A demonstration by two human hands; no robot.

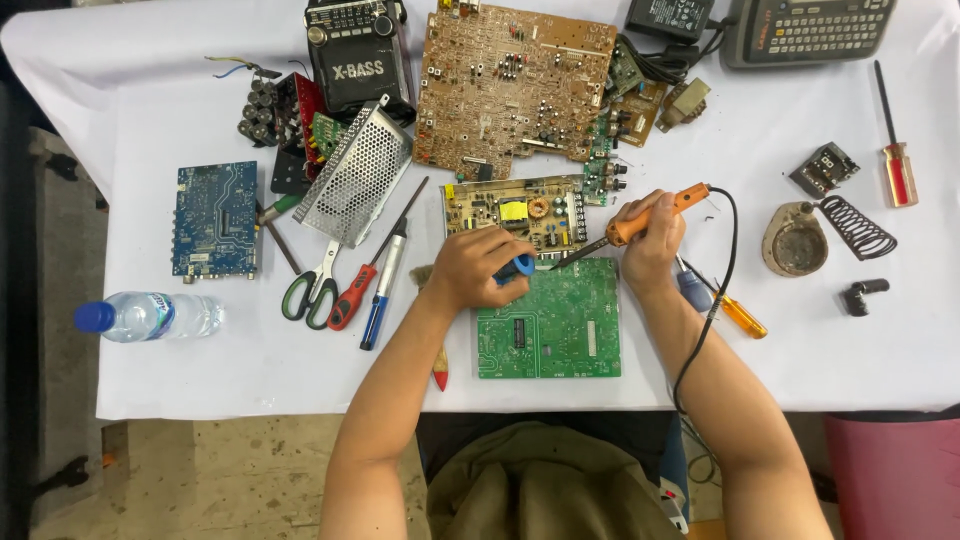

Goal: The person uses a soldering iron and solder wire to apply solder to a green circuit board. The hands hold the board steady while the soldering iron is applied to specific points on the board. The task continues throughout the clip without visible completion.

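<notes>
A green circuit board (548, 320) lies flat near the table's front edge. My right hand (652, 238) grips an orange-handled soldering iron (655, 213), its dark tip slanting down-left to the board's top edge. A black cord (716, 290) runs from the iron off the table. My left hand (478, 267) is closed around a blue tool (519, 267) right beside the iron's tip. Just behind both hands sits a small yellowish board (512, 213) with a yellow transformer.
On the white cloth: a large brown board (510, 85), a perforated metal cover (352, 175), a blue board (215, 218), scissors (312, 285), screwdrivers (358, 285), a water bottle (148, 315), a radio (355, 50), an iron stand (825, 235), a keypad device (810, 28).
</notes>
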